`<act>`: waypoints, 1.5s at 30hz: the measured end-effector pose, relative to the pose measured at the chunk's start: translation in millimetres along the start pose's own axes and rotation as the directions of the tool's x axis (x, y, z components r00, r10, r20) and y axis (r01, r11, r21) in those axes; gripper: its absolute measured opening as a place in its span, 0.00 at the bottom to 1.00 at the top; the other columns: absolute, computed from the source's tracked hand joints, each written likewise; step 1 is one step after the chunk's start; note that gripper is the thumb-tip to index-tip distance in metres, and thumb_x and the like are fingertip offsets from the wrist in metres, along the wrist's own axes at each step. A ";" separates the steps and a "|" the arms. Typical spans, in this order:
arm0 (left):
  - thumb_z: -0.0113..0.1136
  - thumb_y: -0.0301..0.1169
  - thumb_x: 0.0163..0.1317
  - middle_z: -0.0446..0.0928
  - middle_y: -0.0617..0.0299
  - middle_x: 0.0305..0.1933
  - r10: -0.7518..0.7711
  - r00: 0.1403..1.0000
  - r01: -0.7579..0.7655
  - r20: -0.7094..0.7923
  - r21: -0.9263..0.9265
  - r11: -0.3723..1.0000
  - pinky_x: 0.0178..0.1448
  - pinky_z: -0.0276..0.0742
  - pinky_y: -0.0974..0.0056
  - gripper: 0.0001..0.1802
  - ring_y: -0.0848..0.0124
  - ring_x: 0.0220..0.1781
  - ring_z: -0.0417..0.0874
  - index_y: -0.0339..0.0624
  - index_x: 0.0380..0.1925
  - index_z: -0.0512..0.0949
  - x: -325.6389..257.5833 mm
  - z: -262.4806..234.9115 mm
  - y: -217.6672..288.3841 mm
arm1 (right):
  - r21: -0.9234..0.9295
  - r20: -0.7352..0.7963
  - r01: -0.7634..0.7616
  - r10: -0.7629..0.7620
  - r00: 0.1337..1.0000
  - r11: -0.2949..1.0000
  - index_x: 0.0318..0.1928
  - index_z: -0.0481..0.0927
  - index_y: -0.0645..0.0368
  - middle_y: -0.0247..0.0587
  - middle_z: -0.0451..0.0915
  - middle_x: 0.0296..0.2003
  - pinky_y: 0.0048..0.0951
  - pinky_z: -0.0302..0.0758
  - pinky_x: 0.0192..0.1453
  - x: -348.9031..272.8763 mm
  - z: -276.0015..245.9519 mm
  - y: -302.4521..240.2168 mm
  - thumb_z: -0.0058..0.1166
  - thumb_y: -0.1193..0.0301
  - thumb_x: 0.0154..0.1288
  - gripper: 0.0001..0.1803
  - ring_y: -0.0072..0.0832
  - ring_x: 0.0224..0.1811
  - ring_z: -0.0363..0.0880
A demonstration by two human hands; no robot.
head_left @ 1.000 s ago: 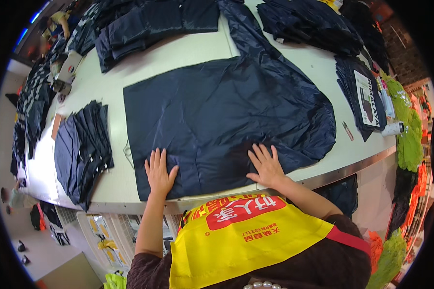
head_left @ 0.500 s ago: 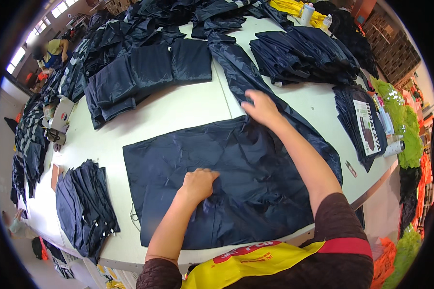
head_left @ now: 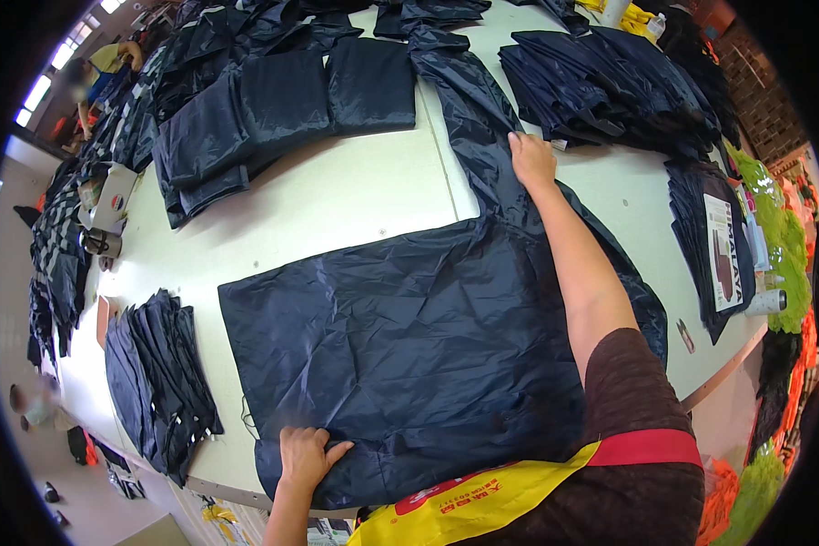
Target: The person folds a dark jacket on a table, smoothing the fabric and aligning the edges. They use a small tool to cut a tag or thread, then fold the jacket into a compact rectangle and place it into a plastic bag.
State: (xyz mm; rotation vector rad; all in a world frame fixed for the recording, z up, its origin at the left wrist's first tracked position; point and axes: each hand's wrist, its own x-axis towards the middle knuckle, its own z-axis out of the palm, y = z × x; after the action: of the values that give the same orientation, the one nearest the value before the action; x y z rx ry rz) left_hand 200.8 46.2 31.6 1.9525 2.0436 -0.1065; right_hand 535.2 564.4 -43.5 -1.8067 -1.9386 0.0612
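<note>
A dark navy garment [head_left: 400,337] of thin, shiny, creased fabric lies spread flat on the table in front of me. From its upper right a long narrow sleeve-like part [head_left: 473,118] runs away toward the far side. My right hand [head_left: 532,162] is stretched far out, its fingers closed on the right edge of that narrow part. Near the garment's lower left corner, my left hand [head_left: 307,458] rests on the fabric with the thumb spread away from the fingers. A thin dark cord [head_left: 248,417] loops out at the garment's left edge.
Folded dark garments [head_left: 287,96] lie beyond, with another dark stack [head_left: 610,86] at far right. A fanned dark bundle [head_left: 159,382] sits at left. Dark packages [head_left: 714,246], a small cutter [head_left: 685,337] and a bottle [head_left: 766,302] are at right. Another person [head_left: 105,73] works far left.
My left hand has moved toward me, from the middle of the garment to its lower left. My right hand has reached farther away and closed on the narrow part. The fabric lies more spread.
</note>
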 end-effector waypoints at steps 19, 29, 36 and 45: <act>0.63 0.34 0.55 0.75 0.50 0.52 0.316 0.708 -0.565 -0.631 -0.239 0.789 0.59 0.69 0.57 0.21 0.56 0.55 0.75 0.38 0.48 0.75 276.0 -8.8 188.9 | 0.196 0.104 -0.071 0.051 0.993 0.978 0.45 0.77 0.65 0.58 0.77 0.48 0.42 0.71 0.56 91.6 -4.6 -28.0 0.54 0.55 0.60 0.25 0.50 0.52 0.75; 0.54 0.54 0.58 0.58 0.52 0.70 0.435 0.809 -0.492 -0.396 -0.050 0.869 0.70 0.52 0.49 0.38 0.60 0.71 0.58 0.42 0.63 0.63 298.5 8.8 201.6 | 0.281 -0.021 0.113 -0.112 0.993 0.953 0.33 0.79 0.59 0.52 0.80 0.36 0.44 0.73 0.45 108.9 32.5 -12.2 0.47 0.58 0.64 0.17 0.49 0.42 0.78; 0.51 0.61 0.56 0.54 0.50 0.71 0.349 0.836 -0.442 -0.424 -0.143 0.885 0.71 0.51 0.49 0.45 0.57 0.72 0.56 0.42 0.66 0.58 295.1 1.0 200.0 | 0.992 -0.118 0.122 0.149 0.982 -0.016 0.48 0.78 0.64 0.37 0.81 0.42 0.25 0.75 0.50 116.2 -112.4 34.0 0.53 0.68 0.66 0.15 0.26 0.43 0.79; 0.49 0.59 0.58 0.60 0.57 0.69 0.388 0.819 -0.439 -0.423 -0.026 0.898 0.71 0.50 0.49 0.40 0.64 0.71 0.58 0.44 0.64 0.63 302.4 14.7 195.0 | 0.208 -0.504 0.573 -0.416 0.757 0.792 0.45 0.79 0.64 0.47 0.81 0.43 0.31 0.73 0.53 -36.2 -180.7 -128.7 0.50 0.77 0.64 0.11 0.35 0.45 0.79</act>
State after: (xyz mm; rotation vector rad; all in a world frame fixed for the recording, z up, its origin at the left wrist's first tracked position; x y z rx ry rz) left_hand 388.8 346.3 -33.9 2.4435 1.7234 0.5604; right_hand 483.8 461.7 149.7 -0.9162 -1.8643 -0.1582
